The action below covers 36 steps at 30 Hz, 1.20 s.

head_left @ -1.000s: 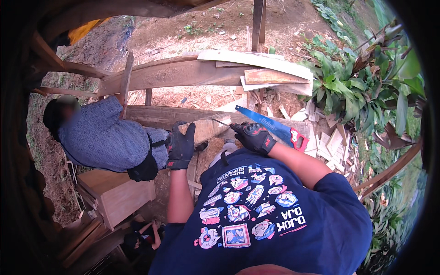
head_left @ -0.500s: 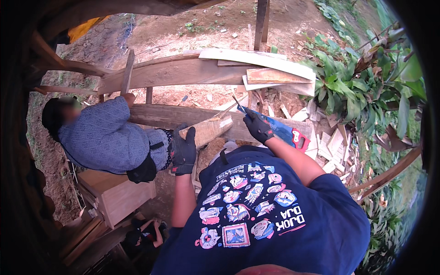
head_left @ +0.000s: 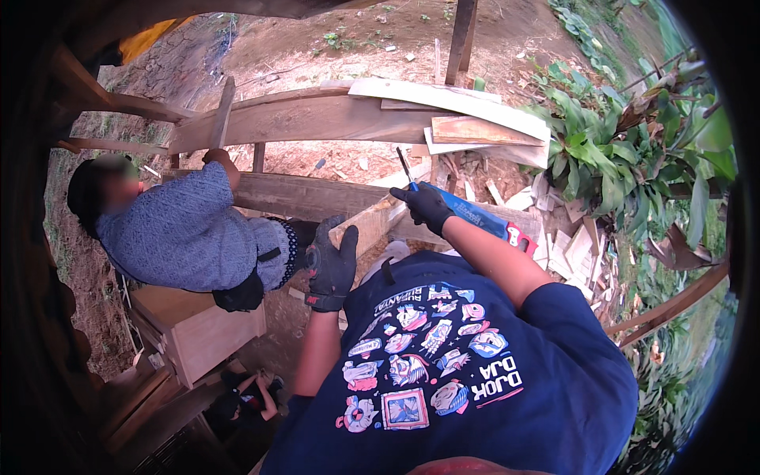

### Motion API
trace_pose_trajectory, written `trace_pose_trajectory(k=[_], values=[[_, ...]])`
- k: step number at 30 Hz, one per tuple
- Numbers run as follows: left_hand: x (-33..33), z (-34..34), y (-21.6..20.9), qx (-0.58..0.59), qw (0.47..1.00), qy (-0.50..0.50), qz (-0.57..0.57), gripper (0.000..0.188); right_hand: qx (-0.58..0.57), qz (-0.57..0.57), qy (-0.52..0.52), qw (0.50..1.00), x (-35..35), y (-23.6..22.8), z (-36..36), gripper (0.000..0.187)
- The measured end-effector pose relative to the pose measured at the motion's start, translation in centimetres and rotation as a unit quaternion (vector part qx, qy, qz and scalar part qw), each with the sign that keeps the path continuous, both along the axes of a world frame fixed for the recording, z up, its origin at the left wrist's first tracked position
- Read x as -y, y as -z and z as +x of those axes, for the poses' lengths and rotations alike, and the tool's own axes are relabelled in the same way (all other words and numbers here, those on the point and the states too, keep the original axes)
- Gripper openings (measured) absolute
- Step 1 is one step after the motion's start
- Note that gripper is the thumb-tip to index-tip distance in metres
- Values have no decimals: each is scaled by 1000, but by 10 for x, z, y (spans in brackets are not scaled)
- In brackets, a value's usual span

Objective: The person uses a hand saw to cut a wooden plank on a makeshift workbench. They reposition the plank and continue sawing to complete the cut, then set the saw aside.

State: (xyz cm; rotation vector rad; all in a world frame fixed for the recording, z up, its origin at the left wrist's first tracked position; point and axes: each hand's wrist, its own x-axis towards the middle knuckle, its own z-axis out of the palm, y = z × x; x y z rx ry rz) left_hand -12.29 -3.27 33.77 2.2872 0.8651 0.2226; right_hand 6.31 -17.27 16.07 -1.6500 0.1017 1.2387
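My left hand [head_left: 331, 267], in a dark work glove, is closed around the near-left end of a pale wooden block [head_left: 370, 226]. The block slants over the weathered plank [head_left: 301, 193]. My right hand [head_left: 428, 209], gloved as well, grips a slim tool [head_left: 404, 165] with a dark shaft and some blue near the fingers. Its tip points up and away, and its exact kind is too small to tell. This hand is beside the block's far end. Behind it on the plank lies a handsaw with a blue blade [head_left: 481, 220] and red handle [head_left: 518, 236].
A co-worker in a blue-grey top [head_left: 178, 226] stands at the left, one hand near an upright stick [head_left: 222, 111]. Loose boards [head_left: 475, 131] rest on the far beam. Wood offcuts [head_left: 578, 249] lie at right, by leafy plants [head_left: 602, 150]. A plywood box [head_left: 214, 340] stands lower left.
My right hand has moved left toward the block's end, and the tool now points more steeply. My left hand and the block have shifted slightly right, the block tilting more.
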Motion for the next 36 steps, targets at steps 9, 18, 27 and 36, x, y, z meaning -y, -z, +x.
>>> trace_pose_trajectory(k=[9, 18, 27, 36], values=[[-9, -20, 2, -56, 995, -38, -78, 50, -125, 98, 173, 972, -38, 51, -22, 26], [-15, -62, -66, -43, 982, -132, -125, 39, -79, 149, 235, 957, -20, 13, 42, 19], [-23, -42, -67, 70, 975, -108, -182, 32, -156, 365, 416, 818, 24, -48, 126, 7], [-15, -30, -53, 119, 963, -53, -236, 26, -27, 335, 523, 783, 120, -89, 158, 7]])
